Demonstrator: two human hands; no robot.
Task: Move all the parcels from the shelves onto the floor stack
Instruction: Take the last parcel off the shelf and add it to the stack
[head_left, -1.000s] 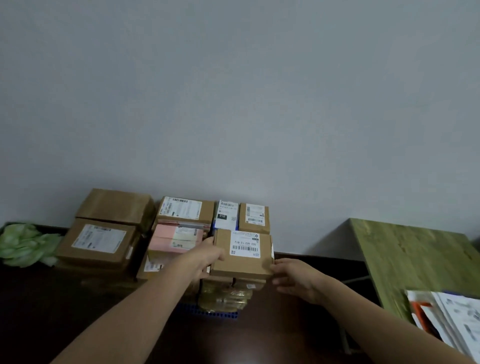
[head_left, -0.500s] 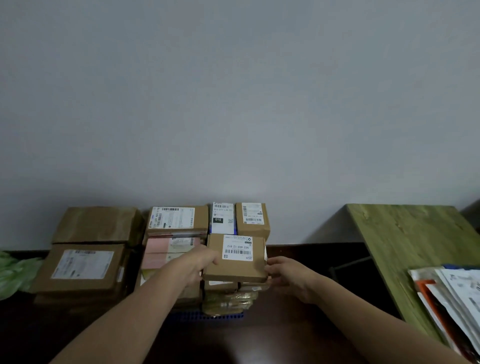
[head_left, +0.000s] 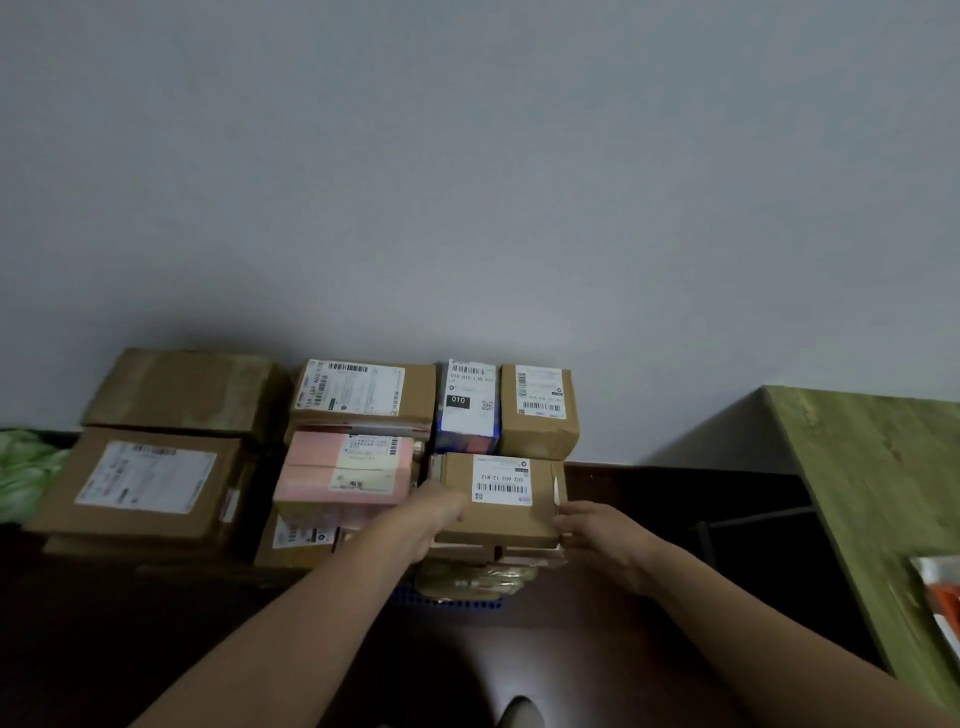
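Observation:
A small brown cardboard parcel (head_left: 498, 501) with a white barcode label sits on top of the floor stack against the wall. My left hand (head_left: 434, 512) holds its left side, and my right hand (head_left: 597, 530) touches its right front corner with the fingers nearly straight. Around it the stack holds a pink parcel (head_left: 345, 475), a labelled brown box (head_left: 363, 389), a blue-and-white parcel (head_left: 469, 405), a small brown box (head_left: 540, 410) and two large brown boxes (head_left: 145, 488) (head_left: 182, 389) at the left. Parcels under the held one are mostly hidden.
A green wooden table (head_left: 878, 488) stands at the right with papers (head_left: 943, 597) on its near end. A green bag (head_left: 26, 473) lies at the far left. A blue crate edge (head_left: 447, 603) shows under the stack. The floor is dark; a shoe tip (head_left: 519, 712) shows below.
The small parcel has gone down and back onto the stack with both hands following it. The view has swung slightly, shifting the stack in the frame.

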